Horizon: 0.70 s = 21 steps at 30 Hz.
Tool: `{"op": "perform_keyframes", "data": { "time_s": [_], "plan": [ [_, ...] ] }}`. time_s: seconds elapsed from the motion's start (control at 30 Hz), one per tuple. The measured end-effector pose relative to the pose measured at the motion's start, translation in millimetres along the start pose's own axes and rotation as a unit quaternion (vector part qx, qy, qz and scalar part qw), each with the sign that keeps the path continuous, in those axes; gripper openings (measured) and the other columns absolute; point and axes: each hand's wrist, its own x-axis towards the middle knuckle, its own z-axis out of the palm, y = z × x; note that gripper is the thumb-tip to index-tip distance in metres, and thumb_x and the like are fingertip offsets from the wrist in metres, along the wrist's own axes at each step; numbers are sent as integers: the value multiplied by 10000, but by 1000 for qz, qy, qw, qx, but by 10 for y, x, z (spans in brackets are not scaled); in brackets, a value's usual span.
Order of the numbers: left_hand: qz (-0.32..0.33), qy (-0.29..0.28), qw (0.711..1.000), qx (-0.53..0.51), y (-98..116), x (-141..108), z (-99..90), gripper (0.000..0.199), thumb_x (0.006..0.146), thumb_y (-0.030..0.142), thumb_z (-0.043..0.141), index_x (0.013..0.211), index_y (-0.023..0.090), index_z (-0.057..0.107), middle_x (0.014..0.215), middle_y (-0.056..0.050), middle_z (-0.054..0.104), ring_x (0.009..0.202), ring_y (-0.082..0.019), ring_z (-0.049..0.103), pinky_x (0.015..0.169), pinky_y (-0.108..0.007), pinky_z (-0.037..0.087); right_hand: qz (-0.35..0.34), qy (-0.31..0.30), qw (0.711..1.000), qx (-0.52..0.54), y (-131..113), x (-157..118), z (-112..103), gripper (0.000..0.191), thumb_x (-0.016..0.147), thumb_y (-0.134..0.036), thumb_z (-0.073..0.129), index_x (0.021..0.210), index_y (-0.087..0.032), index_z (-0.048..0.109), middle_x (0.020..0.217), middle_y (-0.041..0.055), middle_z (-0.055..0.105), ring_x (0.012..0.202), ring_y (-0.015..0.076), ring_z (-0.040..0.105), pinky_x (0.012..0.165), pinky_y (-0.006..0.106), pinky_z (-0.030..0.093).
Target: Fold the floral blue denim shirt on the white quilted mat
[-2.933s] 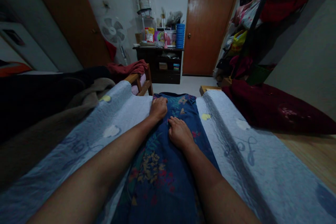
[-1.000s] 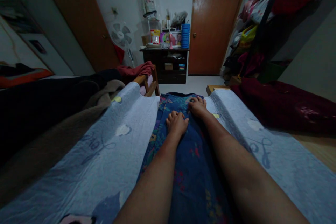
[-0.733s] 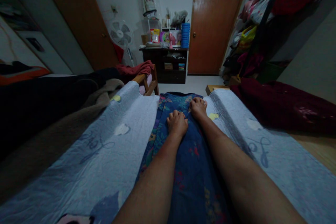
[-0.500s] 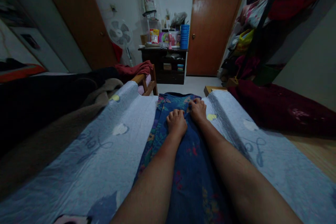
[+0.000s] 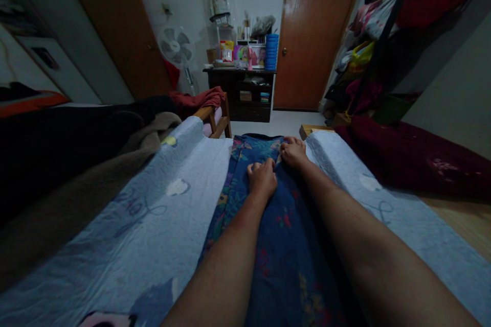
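Note:
A long dark blue cloth with a floral print (image 5: 282,245) stretches away from me over the pale blue patterned bedding (image 5: 184,214). My left hand (image 5: 263,180) rests on its upper middle, fingers curled down and pinching a small fold. My right hand (image 5: 294,152) is a little farther away, near the cloth's far right edge, with its fingers bent onto the fabric. The two hands are close but apart. The fingertips of both are partly hidden against the cloth.
Dark clothes and a brown blanket (image 5: 149,135) lie at left, beside a wooden rail with a red cloth (image 5: 201,98). A maroon bundle (image 5: 414,158) is at right. Beyond stand a fan (image 5: 176,47), a dark cabinet (image 5: 238,107) and a wooden door (image 5: 303,36).
My right hand has shifted slightly right with the cloth's right side, which now covers more of the bedding there. My left hand has moved slightly right. The view has shifted a little.

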Motion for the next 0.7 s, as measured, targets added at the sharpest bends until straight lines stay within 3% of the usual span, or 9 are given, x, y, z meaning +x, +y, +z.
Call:
{"op": "perform_keyframes", "data": {
  "time_s": [0.1,0.17,0.33,0.5,0.6,0.7],
  "plan": [
    [18,-15,1000,12,4,-12,10,480,893,169,439,1332,360,469,1148,-31,646,1090,-247,511,1036,-457,265,2,16,1000,-9,-7,-8,19,406,950,-357,370,1207,-224,655,1439,97,437,1317,323,287,1097,500,212],
    [30,-27,999,24,7,-19,13,502,904,175,397,1344,399,488,1175,-43,627,1105,-263,498,1026,-470,275,14,20,1000,-8,-25,7,48,413,964,-382,360,1192,-211,659,1408,110,458,1288,319,319,1075,474,258],
    [18,-31,998,50,30,-32,20,439,921,213,361,1278,319,593,1174,-91,612,1111,-291,479,1019,-488,283,61,31,996,48,-36,41,87,374,972,-387,385,1211,-240,633,1363,102,490,1215,298,417,987,414,374],
    [6,-17,998,53,55,-40,38,446,931,216,337,1290,305,587,1177,-104,614,1104,-298,474,1028,-507,267,117,117,982,93,-20,-81,50,443,964,-188,276,1273,-161,592,1283,129,574,1167,261,489,998,375,372],
    [-5,-7,999,47,68,-42,34,434,936,216,338,1263,295,612,1154,-102,627,1107,-295,477,1034,-508,262,60,46,993,86,-79,-232,109,474,927,-117,280,1292,-150,580,1277,102,616,1168,214,535,1012,306,366],
    [-15,1,999,45,80,-44,13,398,933,210,354,1163,260,674,1119,-105,644,1101,-292,485,1041,-505,261,2,-21,998,67,-150,-348,214,455,959,-194,305,1357,-172,524,1442,82,505,1322,211,437,1084,340,313]
  ]
}}
